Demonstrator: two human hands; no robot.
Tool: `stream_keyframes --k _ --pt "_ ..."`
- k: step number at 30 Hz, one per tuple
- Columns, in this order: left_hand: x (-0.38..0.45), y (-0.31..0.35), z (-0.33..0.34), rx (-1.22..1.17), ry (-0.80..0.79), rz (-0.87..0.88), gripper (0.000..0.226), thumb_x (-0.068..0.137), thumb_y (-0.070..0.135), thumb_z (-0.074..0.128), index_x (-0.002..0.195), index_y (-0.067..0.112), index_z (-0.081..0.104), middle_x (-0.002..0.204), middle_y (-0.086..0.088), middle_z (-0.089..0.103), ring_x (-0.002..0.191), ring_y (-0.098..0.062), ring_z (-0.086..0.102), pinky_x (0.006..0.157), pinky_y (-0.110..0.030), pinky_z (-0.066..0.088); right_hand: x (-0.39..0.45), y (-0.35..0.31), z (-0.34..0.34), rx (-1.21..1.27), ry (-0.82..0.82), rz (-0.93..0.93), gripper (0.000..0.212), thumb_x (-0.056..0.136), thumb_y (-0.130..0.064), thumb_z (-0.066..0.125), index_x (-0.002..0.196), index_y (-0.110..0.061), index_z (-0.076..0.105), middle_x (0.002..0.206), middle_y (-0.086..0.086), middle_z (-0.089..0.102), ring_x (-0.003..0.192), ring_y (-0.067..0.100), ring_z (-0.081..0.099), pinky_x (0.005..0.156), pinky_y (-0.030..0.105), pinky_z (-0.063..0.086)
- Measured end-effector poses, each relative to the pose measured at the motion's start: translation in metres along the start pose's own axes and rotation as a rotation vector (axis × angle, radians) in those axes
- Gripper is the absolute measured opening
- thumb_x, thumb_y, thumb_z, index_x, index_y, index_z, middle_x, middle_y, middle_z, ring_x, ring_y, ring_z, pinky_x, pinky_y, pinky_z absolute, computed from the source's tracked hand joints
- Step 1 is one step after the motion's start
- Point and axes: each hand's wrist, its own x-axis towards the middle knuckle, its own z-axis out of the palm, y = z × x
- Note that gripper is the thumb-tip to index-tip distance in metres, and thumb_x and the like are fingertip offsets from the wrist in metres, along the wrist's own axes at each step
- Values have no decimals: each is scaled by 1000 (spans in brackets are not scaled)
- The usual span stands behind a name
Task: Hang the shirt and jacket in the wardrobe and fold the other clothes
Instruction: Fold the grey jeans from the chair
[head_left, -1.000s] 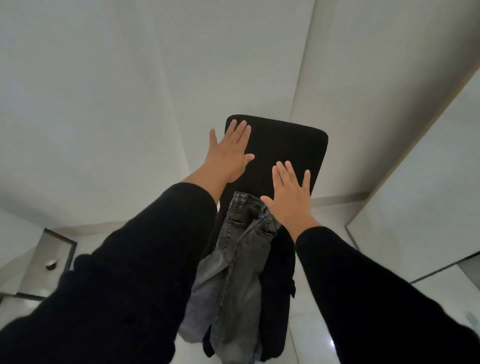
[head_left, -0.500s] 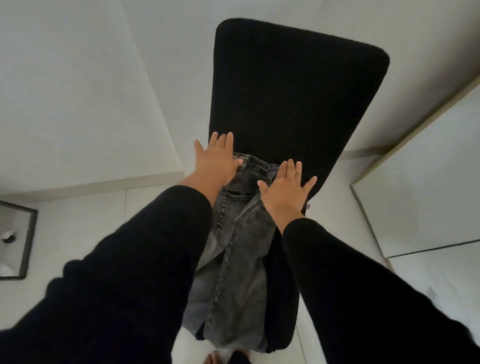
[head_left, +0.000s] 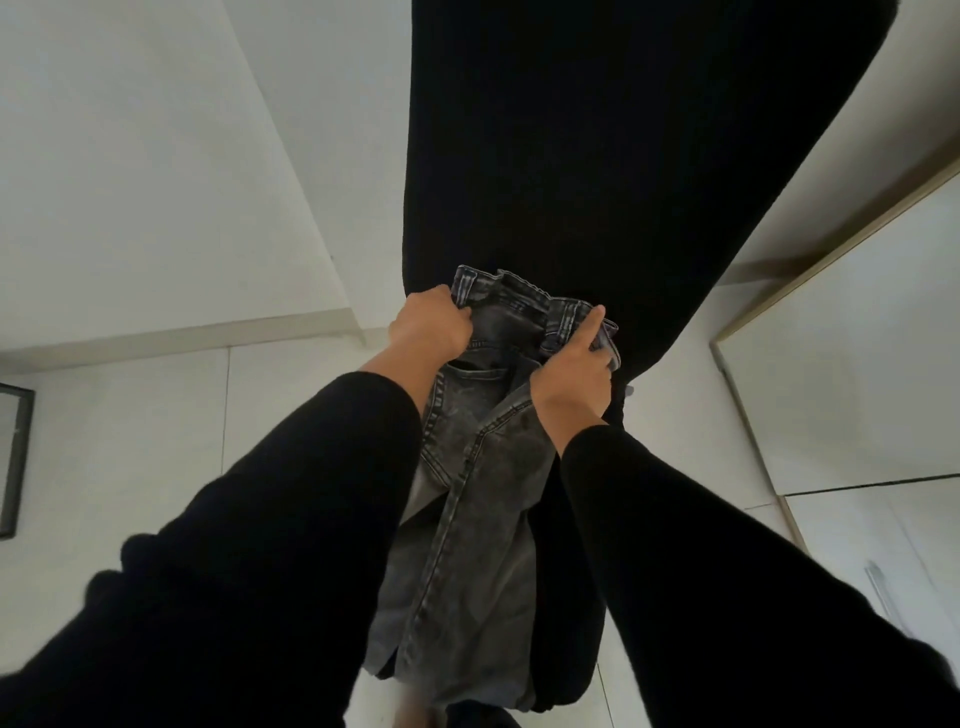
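Grey washed jeans (head_left: 467, 509) lie lengthwise on a long black padded surface (head_left: 597, 156), their legs hanging over its near end. My left hand (head_left: 431, 325) grips the left side of the waistband with curled fingers. On the right side of the waistband my right hand (head_left: 576, 364) holds the denim, its forefinger stretched along a belt loop. Black sleeves cover both my arms. No shirt or jacket shows in this view.
White tiled floor (head_left: 156, 441) lies to the left, with a dark-framed panel (head_left: 13, 457) at the left edge. White walls (head_left: 130, 182) rise behind. A white cabinet with a wood-toned edge (head_left: 831, 415) stands at the right.
Both hands drew back from lying flat on the black surface and the jeans' top to gripping the waistband. The view moved down and closer.
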Motion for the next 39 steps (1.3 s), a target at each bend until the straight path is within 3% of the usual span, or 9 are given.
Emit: stream_keyframes --k 2,5,10,16,23,29,33,39 --pt "-8 0 -4 -49 5 9 34 98 32 42 118 5 50 119 -18 57 110 -34 54 80 -32 37 -6 2 -10 35 23 -3 90 92 -14 58 151 -11 -10 141 23 39 123 34 50 97 38 45" --pt "-28 1 -18 -94 22 20 32 97 31 43 116 6 51 117 -19 58 109 -35 54 86 -35 41 -21 5 -33 173 49 105 78 92 -11 56 151 -5 4 135 21 49 119 34 53 99 38 43" --pt "-75 5 -71 -126 134 59 33 97 30 44 116 4 51 117 -23 57 109 -39 53 86 -36 42 -61 5 -99 301 82 178 38 90 -8 55 125 2 43 126 22 53 117 36 52 97 37 42" --pt "-179 -16 -143 -169 235 86 35 98 31 42 118 4 53 118 -21 58 109 -38 54 84 -34 41 -157 7 -165 322 148 155 31 92 -10 52 121 1 56 123 19 58 114 33 55 89 32 43" --pt "-319 -55 -239 -139 356 155 37 99 32 42 118 2 55 118 -22 58 109 -38 53 81 -33 39 -291 4 -238 504 233 91 23 93 -14 52 112 -3 60 111 15 63 99 30 60 77 33 47" --pt "-402 -56 -329 -156 577 173 42 99 37 37 119 5 54 119 -22 58 111 -39 52 84 -34 39 -361 -7 -322 554 386 -65 24 96 -25 45 115 -16 57 112 10 62 101 31 58 80 30 42" --pt "-445 -38 -361 -168 708 200 45 100 39 32 117 4 55 118 -21 59 111 -40 52 86 -37 40 -390 -26 -366 593 419 -181 28 96 -31 40 116 -18 55 113 10 61 102 32 58 91 41 49" --pt "-511 34 -365 -322 743 402 40 101 35 31 118 7 55 121 -16 59 114 -36 52 89 -33 38 -437 -76 -409 747 309 -322 32 95 -33 39 117 -17 55 117 11 61 107 33 58 95 46 49"
